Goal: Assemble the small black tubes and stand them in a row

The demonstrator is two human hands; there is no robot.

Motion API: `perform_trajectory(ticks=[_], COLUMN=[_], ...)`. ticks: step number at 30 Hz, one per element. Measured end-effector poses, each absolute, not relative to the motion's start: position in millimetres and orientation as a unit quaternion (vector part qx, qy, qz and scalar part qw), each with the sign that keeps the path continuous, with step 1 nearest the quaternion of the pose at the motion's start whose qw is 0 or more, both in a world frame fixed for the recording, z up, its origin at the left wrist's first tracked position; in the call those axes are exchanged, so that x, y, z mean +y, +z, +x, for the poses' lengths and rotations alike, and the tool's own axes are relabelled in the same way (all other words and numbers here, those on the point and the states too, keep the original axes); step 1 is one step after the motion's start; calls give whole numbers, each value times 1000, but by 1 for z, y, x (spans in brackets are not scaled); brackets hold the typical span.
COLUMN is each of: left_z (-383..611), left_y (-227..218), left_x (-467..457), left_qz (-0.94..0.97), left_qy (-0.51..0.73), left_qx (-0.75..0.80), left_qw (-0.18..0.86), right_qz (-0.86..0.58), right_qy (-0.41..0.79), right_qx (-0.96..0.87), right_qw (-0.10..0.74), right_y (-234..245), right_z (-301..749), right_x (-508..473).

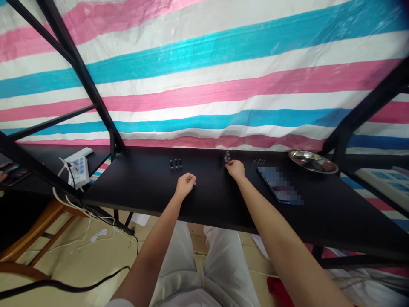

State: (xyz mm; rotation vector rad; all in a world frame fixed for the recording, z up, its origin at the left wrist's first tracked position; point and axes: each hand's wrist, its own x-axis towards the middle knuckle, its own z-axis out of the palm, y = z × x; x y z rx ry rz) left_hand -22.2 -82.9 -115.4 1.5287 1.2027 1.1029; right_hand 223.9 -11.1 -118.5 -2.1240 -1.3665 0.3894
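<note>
My left hand (185, 184) rests on the black table (143, 187) as a loose fist, and nothing shows in it. My right hand (235, 168) reaches further back, its fingers pinched on a small pale cylindrical part (226, 157) that stands by a dark one. Three small dark upright cylinders (175, 163) stand in a row behind the left hand. A row of tiny dark parts (259, 161) lies to the right of the right hand.
A phone (280, 186) lies flat to the right of my right hand. A metal dish (312, 161) sits at the back right. A white power strip (77, 167) with cables is at the left table edge. A striped tarp hangs behind, with black frame bars on both sides.
</note>
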Motion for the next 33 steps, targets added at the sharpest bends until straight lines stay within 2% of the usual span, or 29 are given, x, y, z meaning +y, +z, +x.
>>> perform_trajectory(ticks=[3, 6, 9, 12, 14, 22, 33], left_z=[-22, -20, -17, -17, -21, -31, -21], left_y=[-115, -112, -105, -92, -82, -62, -67], left_x=[-84, -91, -100, -101, -95, -56, -26], left_qz=[625, 654, 644, 607, 591, 596, 608], left_qy=[435, 439, 452, 463, 452, 374, 281], left_qx=[493, 521, 569, 609, 630, 653, 701], left_qw=[421, 328, 239, 216, 221, 279, 245], right_qz=[-793, -777, -762, -709, -671, -621, -603], right_qy=[157, 187, 154, 78, 60, 88, 112], right_qx=[-506, -496, -459, -455, -483, -554, -556], right_qw=[300, 339, 430, 534, 560, 547, 561], right_y=[-116, -112, -107, -107, -110, -119, -117], right_z=[224, 221, 211, 194, 184, 175, 174], right_x=[-14, -25, -44, -65, -75, -88, -90])
